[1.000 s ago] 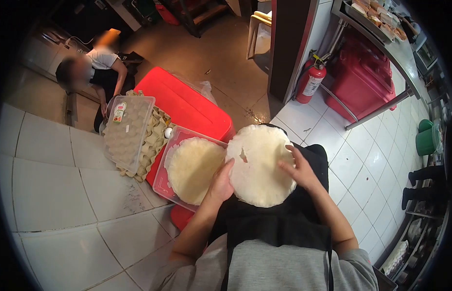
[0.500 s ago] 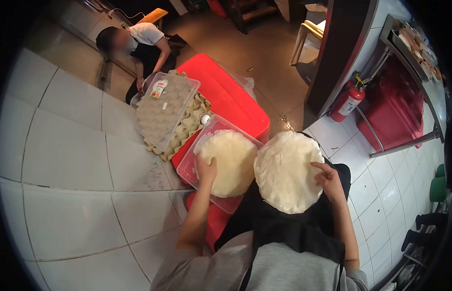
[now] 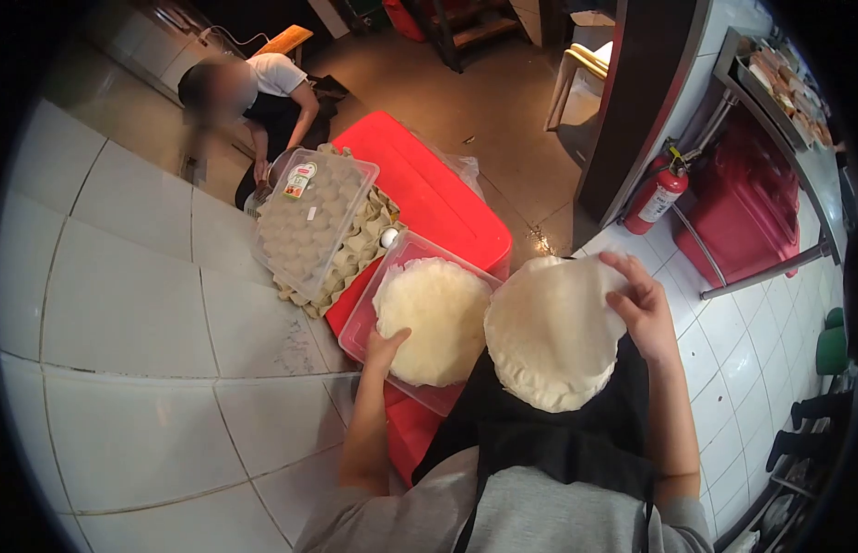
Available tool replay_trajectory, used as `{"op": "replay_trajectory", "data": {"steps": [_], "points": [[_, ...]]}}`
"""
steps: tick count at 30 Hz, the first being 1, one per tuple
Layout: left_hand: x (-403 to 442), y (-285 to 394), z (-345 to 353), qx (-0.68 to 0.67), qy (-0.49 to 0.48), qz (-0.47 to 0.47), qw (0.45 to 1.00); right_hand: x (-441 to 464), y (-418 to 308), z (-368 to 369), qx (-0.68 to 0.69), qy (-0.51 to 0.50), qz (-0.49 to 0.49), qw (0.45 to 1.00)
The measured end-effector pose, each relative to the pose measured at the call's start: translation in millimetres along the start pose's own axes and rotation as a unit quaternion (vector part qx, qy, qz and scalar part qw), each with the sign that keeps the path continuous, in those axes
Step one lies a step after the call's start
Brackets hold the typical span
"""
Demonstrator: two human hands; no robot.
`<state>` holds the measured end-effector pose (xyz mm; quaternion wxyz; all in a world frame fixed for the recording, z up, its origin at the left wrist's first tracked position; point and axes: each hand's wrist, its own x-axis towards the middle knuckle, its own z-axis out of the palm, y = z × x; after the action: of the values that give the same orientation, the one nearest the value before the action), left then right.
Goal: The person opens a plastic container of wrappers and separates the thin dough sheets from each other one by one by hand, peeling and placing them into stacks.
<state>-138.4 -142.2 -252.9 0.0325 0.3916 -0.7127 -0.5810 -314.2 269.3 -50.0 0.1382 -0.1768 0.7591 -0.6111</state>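
Observation:
A stack of thin, round, pale wrappers (image 3: 435,318) lies in a clear plastic container (image 3: 357,334). My left hand (image 3: 385,353) grips the near left edge of that stack, thumb on top and the other fingers mostly hidden. On my lap, over the black apron, rests a second round stack of wrappers (image 3: 553,392). My right hand (image 3: 646,313) pinches the right edge of its top wrapper (image 3: 558,300) between thumb and fingers. That wrapper is raised at the right and still lies over the stack on the left.
The container sits on a red lidded box (image 3: 429,184). Beside it stand egg trays (image 3: 364,235) under a clear lid (image 3: 314,221), with one white egg (image 3: 389,238) showing. A person (image 3: 282,106) crouches beyond. A fire extinguisher (image 3: 657,196) and a red bin (image 3: 742,217) stand at right.
My right hand has moved up and right from lying on the lap stack and now lifts its top wrapper by the edge. My left hand has slid slightly down along the container stack.

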Motion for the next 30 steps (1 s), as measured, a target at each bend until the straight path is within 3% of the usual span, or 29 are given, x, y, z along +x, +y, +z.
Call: {"op": "replay_trajectory", "data": {"steps": [2,5,9,13,16,19,22,25,28,30], "points": [[-9,3,2,-0.03,-0.025,0.009,0.999,12,-14,6,-0.049,-0.021,-0.045,0.998],[-12,6,0,-0.104,-0.053,-0.012,0.993,30,-50,28,-0.006,-0.064,-0.069,0.996],[-38,62,-8,-0.137,-0.046,0.066,0.987,63,-57,64,-0.078,-0.119,-0.134,0.981],[-77,133,-61,-0.119,-0.048,0.095,0.987,94,-36,130,-0.126,-0.152,-0.193,0.961],[-119,166,-102,-0.143,0.044,0.131,0.98,94,-29,187,-0.11,-0.231,-0.22,0.941],[-164,201,-122,-0.171,0.177,0.15,0.958,84,-40,215,0.002,-0.285,-0.146,0.947],[-179,207,-144,-0.186,0.21,0.211,0.936,89,-8,239,-0.042,-0.25,-0.141,0.957],[-184,218,-141,-0.201,0.211,0.221,0.931,98,51,253,-0.106,-0.254,-0.198,0.941],[-173,215,-129,-0.209,0.182,0.211,0.937,98,104,253,-0.163,-0.279,-0.075,0.944],[-161,211,-118,-0.218,0.146,0.202,0.944,89,99,234,-0.289,-0.288,0.04,0.912]]}}
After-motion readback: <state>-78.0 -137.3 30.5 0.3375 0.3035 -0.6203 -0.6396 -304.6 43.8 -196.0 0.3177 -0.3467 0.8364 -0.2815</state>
